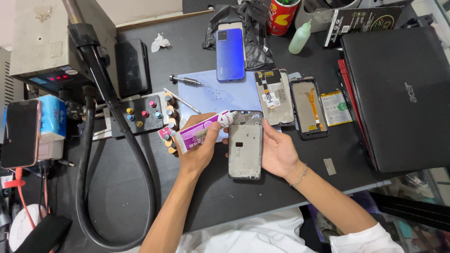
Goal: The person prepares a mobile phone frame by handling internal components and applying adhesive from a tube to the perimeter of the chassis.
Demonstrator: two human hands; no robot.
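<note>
— So, what do the hands hold?
— Left hand [199, 150] is clamped on a purple glue tube [202, 132]; right hand [277, 152] grips the phone frame [245, 145], mid-frame on the desk [206, 187].

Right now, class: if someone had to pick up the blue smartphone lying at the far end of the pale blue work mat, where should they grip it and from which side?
Grip the blue smartphone across its two long edges near the middle, coming from above. It lies flat, back up, on the pale blue work mat and black plastic bag; its narrow width suits a pinch, and both long sides look clear.
</note>
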